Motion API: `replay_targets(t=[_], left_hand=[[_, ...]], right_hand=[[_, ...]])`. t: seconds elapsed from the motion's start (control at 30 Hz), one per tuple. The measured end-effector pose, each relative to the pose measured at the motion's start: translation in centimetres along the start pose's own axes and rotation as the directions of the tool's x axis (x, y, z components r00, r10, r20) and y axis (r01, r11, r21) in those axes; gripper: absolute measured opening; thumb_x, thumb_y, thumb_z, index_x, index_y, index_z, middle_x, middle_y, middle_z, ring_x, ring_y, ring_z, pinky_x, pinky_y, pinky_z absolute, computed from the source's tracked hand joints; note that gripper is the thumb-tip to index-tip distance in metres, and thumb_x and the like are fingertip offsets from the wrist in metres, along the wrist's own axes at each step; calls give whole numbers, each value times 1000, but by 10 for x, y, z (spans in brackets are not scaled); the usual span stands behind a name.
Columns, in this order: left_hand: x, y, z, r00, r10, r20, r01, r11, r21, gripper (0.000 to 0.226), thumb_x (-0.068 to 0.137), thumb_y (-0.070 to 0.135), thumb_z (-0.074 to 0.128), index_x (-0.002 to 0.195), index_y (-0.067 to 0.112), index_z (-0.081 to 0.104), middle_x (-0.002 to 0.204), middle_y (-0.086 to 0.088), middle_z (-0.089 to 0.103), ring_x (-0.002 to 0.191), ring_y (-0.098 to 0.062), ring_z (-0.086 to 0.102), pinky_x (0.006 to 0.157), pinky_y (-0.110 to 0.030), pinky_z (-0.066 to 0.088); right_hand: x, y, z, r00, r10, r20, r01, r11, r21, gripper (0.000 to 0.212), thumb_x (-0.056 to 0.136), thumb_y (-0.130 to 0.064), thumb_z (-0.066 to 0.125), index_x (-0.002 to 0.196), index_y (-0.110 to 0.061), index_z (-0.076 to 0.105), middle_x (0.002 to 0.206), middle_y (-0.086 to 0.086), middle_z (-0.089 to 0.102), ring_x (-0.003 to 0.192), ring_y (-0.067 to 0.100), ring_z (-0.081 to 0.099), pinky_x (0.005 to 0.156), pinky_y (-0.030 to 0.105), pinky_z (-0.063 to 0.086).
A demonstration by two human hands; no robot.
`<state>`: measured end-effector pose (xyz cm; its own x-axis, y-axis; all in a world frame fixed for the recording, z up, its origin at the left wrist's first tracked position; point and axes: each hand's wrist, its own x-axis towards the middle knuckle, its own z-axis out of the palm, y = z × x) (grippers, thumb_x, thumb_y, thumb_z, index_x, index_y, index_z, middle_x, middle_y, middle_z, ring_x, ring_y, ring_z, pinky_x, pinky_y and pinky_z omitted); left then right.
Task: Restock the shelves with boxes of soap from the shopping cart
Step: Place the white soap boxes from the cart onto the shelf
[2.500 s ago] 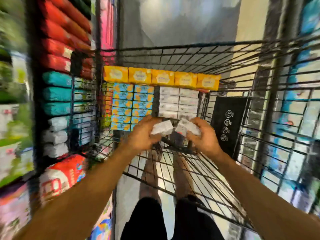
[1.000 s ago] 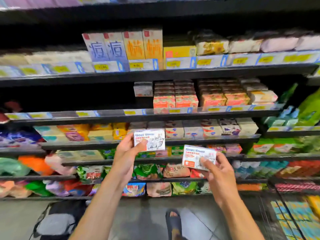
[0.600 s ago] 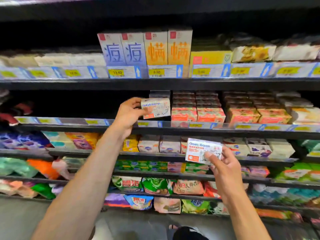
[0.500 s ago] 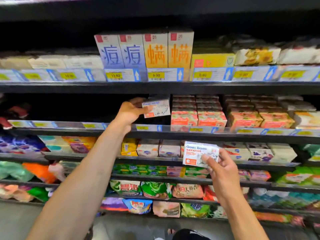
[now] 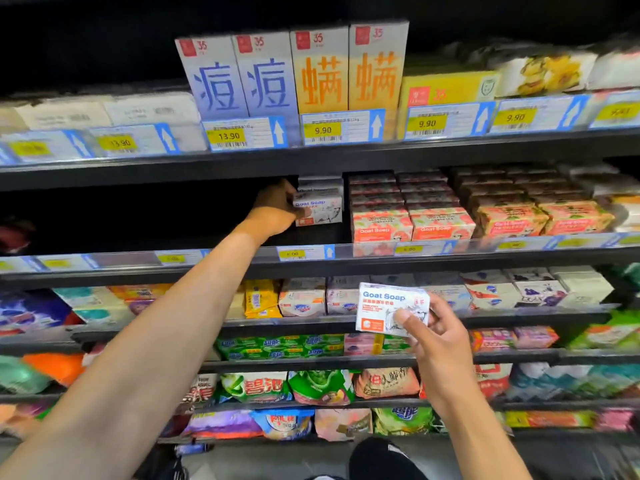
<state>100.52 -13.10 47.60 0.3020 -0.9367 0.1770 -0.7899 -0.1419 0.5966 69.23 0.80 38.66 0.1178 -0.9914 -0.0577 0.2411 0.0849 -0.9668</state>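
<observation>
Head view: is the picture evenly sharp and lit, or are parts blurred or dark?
Head view: uneven. The Goat Soap box in the right hand reads sharp; the second box, in the left hand, is dimmer and softer; far-left price tags are smeared; the recess left of that hand is deep shadow; the top shelf edge slants up rightward.

Bright shelf fronts, dark recesses; edges blurred, wide-angle bowing.
</observation>
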Motion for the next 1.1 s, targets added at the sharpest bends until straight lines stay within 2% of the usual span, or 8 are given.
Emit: replay_targets(t=[0.13,0.33,0.47,0.63,0.73,0.83,0.93,1.1], left_hand=[[13,-4,3,997,74,-4,-74,996,39,49,81,23,83,118,6,56,122,-12,61,111,-28,58,83,-25,35],[20,-5,12,978,208,19,-207,978,-30,73,81,20,83,142,14,44,127,-6,61,115,-21,58,102,-31,44],[24,-5,13,973,228,33,-231,968,103,64,83,26,81,139,13,52,137,-13,60,125,-32,56,105,-38,45],[1,3,-2,970,242,0,-239,959,153,69,85,36,78,145,23,46,147,-6,50,134,-28,47,111,-40,41],[-51,21,-15,953,302,-27,-303,951,-63,42,91,35,72,130,31,60,126,11,59,118,-14,57,99,-28,47],[-109,39,-25,900,397,179,-320,882,-345,32,88,36,75,119,31,68,115,16,67,105,-2,64,90,-22,52],[-135,41,-30,855,448,262,-341,865,-367,39,80,35,83,117,31,70,112,15,70,104,-6,67,85,-28,58],[-128,37,-49,929,353,113,-277,864,-420,29,83,24,81,111,25,74,103,14,75,96,-3,70,80,-23,59]], right_hand=[[-5,14,5,1000,-27,10,27,999,24,32,84,-10,76,113,-18,66,90,-7,78,93,13,75,74,19,57],[-7,30,3,999,-48,-19,48,999,22,50,73,-26,81,119,-13,66,104,8,77,102,25,74,87,36,55],[-2,29,4,998,-56,-33,57,998,24,49,73,-25,81,119,-15,66,107,8,77,104,26,74,86,38,55],[6,14,13,994,-109,-2,109,994,14,49,76,-25,81,122,-16,65,116,7,75,112,27,71,97,45,54],[13,4,21,986,-161,43,161,987,6,50,78,-20,80,125,-16,65,116,5,76,112,23,71,94,36,56],[17,-9,36,973,-210,96,209,978,22,47,81,-14,77,127,-15,65,115,5,76,110,20,72,88,28,58],[20,-20,53,956,-264,130,262,965,32,47,82,-16,77,127,-15,65,114,4,76,107,16,72,83,24,56],[29,-30,69,923,-356,149,372,923,-96,54,90,-17,76,140,-20,56,127,-7,70,119,4,64,97,20,52]])
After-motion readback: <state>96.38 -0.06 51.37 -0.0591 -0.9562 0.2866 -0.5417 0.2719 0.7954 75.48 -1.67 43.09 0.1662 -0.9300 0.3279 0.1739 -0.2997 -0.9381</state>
